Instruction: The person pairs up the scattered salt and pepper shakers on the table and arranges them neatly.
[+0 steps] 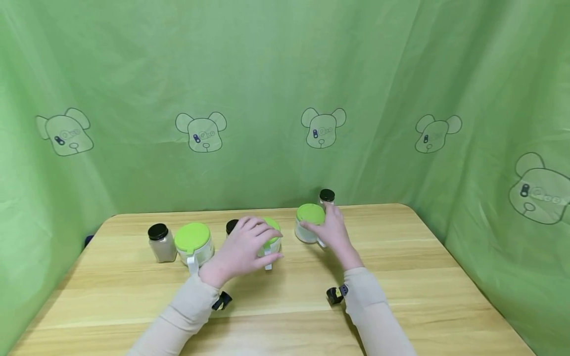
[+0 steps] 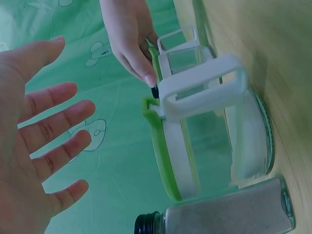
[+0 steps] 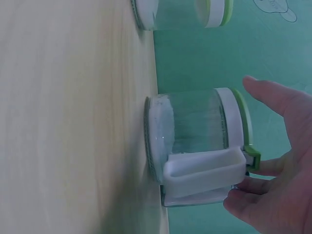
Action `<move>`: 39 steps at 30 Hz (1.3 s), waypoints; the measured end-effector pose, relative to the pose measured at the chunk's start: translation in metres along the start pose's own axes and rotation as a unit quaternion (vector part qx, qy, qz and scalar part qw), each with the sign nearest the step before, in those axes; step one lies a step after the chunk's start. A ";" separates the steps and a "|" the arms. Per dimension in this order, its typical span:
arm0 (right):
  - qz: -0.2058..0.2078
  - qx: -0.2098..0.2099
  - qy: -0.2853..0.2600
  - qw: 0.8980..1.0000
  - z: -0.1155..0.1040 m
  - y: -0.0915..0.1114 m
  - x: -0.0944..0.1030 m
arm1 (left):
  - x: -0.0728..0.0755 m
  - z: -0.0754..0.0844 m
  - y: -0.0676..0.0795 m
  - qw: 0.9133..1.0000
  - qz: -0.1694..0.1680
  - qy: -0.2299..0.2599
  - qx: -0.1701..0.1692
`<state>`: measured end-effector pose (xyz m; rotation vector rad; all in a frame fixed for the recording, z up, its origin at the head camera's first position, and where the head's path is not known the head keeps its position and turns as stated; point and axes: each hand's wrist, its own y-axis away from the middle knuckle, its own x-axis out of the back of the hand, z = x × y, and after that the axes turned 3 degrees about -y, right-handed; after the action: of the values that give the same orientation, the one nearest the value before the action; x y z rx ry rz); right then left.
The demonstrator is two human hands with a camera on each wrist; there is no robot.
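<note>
My left hand (image 1: 245, 247) hovers over the middle glass jar with a green lid (image 1: 272, 227) and a white handle. Its fingers are spread with nothing between them in the left wrist view. Beside that jar, a black-capped bottle (image 1: 231, 226) is mostly hidden by the hand. My right hand (image 1: 333, 231) is at the right green-lidded jar (image 1: 307, 230). Its thumb stands apart from the lid while the other fingers bend behind the white handle (image 3: 204, 170), close to a small black-capped bottle (image 1: 327, 195) behind the jar.
At the left of the wooden table (image 1: 401, 296) stand another green-lidded jar (image 1: 202, 253) and a square black-capped bottle (image 1: 164, 248) with pale contents. A green curtain (image 1: 267, 74) printed with mouse faces encloses the table's back and sides.
</note>
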<state>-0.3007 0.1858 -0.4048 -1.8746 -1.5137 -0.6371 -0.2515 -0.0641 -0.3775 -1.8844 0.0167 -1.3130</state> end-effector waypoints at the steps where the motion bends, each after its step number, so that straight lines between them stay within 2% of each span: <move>1: -0.002 0.000 0.000 1.000 0.000 -0.001 -0.001 | 0.000 0.001 0.000 1.000 -0.001 0.001 -0.001; 16: -0.028 -0.011 -0.007 1.000 0.012 -0.015 -0.011 | -0.010 0.003 0.000 1.000 -0.012 0.008 0.008; 21: -0.034 -0.008 -0.006 0.999 0.014 -0.018 -0.012 | -0.013 0.003 -0.002 0.999 -0.020 0.003 0.027; 27: -0.020 -0.007 -0.003 1.000 0.016 -0.021 -0.013 | -0.021 0.003 -0.007 0.998 -0.031 -0.006 0.050; 33: -0.016 -0.019 -0.019 1.000 0.020 -0.020 -0.011 | -0.027 0.006 -0.015 0.995 -0.043 -0.008 0.092; 39: -0.011 -0.021 -0.031 0.999 0.022 -0.017 -0.008 | -0.028 0.007 -0.027 0.991 -0.057 -0.013 0.121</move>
<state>-0.3196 0.1989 -0.4230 -1.9281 -1.5724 -0.6311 -0.2702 -0.0302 -0.3833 -1.7155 -0.2566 -1.3025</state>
